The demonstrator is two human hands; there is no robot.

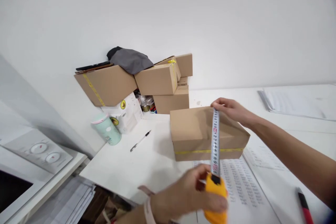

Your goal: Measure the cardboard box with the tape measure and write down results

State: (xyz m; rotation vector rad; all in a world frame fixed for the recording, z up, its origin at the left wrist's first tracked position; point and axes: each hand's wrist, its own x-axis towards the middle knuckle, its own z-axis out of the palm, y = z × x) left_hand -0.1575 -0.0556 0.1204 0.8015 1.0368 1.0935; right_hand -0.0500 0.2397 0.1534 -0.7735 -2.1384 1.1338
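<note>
In the head view my left hand is wrapped round the yellow case of a tape measure. Its silver blade is drawn out over a closed cardboard box, which has yellow tape along its near side. My right hand pinches the blade's far end at the box's back edge. The blade slopes from there down to the case, in front of the box. Under and before the box lies a printed sheet with columns of figures.
Cardboard boxes are stacked against the wall, a grey cloth on top. A mint tumbler and a pen stand and lie to the left. Papers lie back right; a red-black marker is near right. A microwave stands far left.
</note>
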